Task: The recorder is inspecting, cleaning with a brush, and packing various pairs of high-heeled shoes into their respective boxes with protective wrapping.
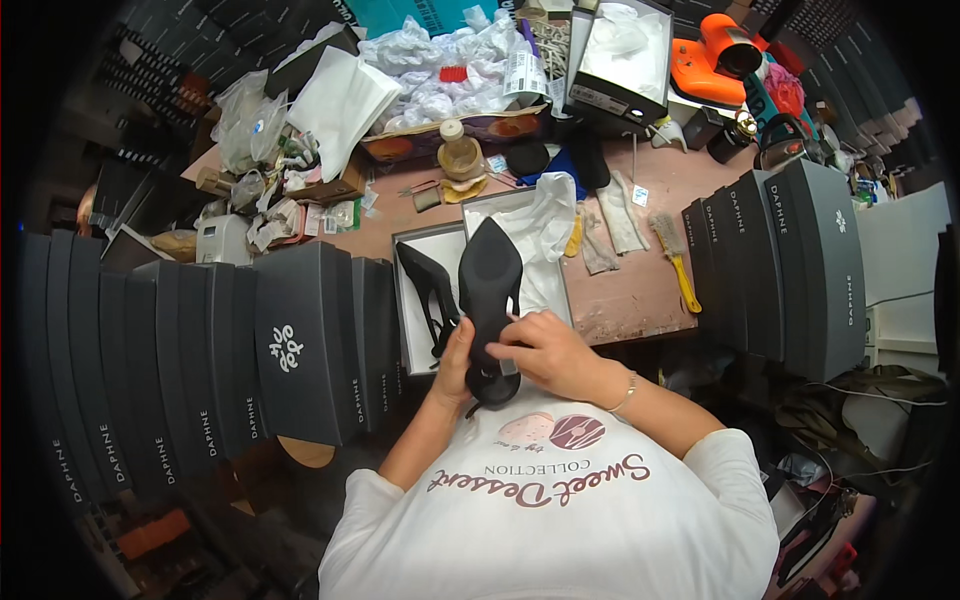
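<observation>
1. The open white-lined shoe box [425, 240] lies on the counter [640, 290], just before the person.
2. A black high-heeled shoe [430, 285] lies in it.
3. A second black pointed shoe [490, 275] is above the box, between both hands: left [455, 360], right [545, 350].
4. Stacks of dark grey boxes stand left [300, 340] and right [790, 260].
5. A yellow-handled brush [675, 260] lies right of the box.

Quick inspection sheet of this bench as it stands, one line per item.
Surface: brown worktable, worn and scuffed, mostly covered.
Job's things: black pointed shoe held sole up over an open shoe box; second black shoe lies in the box beside white tissue paper.
Clutter: crumpled plastic bags, glue bottle, yellow-handled brush, orange tool.
Grippers: left hand grips the shoe's heel end; right hand has fingers on the sole.
Cables: thin cords at lower right, off the table.
Surroundings: rows of dark shoe boxes on the left, more boxes on the right.
</observation>
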Action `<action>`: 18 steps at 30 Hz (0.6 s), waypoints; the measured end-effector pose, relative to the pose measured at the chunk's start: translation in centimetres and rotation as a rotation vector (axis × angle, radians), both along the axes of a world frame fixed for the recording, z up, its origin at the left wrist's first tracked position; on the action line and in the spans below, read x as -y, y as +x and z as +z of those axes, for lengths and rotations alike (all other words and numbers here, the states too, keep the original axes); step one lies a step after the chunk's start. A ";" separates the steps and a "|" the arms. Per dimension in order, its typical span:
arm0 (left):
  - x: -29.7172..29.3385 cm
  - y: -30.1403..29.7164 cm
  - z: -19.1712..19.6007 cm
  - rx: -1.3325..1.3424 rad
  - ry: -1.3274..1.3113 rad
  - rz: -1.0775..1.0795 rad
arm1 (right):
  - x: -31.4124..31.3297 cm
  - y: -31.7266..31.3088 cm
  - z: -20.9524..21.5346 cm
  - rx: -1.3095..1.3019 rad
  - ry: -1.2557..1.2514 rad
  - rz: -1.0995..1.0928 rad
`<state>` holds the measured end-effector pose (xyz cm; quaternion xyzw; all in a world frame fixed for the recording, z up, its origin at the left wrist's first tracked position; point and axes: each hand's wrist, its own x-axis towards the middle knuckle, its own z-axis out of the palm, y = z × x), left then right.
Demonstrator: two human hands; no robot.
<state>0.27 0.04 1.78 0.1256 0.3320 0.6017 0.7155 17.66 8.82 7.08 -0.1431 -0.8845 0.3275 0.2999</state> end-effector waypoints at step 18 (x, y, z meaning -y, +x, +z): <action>-0.9 2.3 3.5 -0.174 0.117 -0.351 | -14.2 6.1 -7.9 0.182 -0.066 -0.634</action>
